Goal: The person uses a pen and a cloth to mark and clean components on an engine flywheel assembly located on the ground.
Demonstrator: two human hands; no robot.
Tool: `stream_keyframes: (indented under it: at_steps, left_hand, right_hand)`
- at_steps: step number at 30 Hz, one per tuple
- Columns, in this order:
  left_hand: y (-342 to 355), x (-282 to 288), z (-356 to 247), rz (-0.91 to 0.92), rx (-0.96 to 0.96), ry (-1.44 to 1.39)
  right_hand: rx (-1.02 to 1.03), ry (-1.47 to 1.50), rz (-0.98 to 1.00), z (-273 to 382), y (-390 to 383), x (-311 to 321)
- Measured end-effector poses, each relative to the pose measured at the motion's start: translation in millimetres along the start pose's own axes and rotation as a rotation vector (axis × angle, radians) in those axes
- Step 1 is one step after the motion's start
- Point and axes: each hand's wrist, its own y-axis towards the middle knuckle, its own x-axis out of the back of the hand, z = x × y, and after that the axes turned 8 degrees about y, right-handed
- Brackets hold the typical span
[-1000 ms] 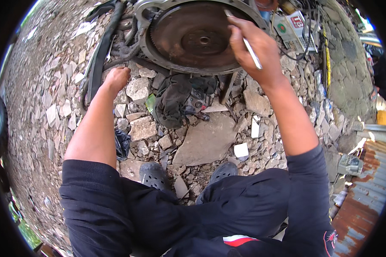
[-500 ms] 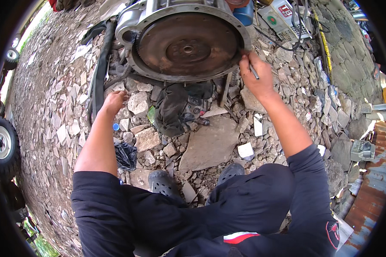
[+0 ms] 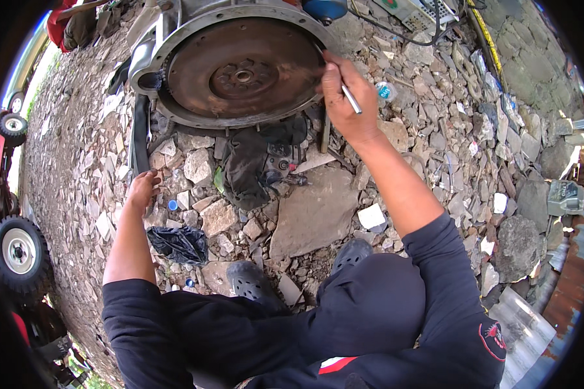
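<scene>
A big rusty round flywheel in a grey metal housing stands on rubble at the top of the head view. My right hand is at the wheel's right rim, shut on a thin silver tool whose tip touches the rim. My left hand rests flat on the stones at lower left of the housing, beside a black rubber hose, holding nothing. A small blue cap lies just right of that hand.
A dark rag with small parts lies under the flywheel. A flat slab, a black plastic bag and my two dark shoes are near my knees. Small wheels stand at far left, tools and cables at top right.
The view has shifted, so the flywheel sits lower and larger. My right hand stayed at the wheel's right rim with the tool. My left hand stayed on the stones.
</scene>
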Motion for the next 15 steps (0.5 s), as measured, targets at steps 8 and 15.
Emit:
stream_keyframes:
  at_steps: [8,15]
  left_hand:
    - [7.9,-5.9,2.2,0.067,0.06,-0.01]
    - [3.1,23.6,19.8,0.026,0.112,-0.006]
  right_hand:
    - [-0.148,-0.027,0.032,-47.8,-23.9,0.7]
    - [0.135,0.041,-0.068,-45.2,-18.3,-1.8]
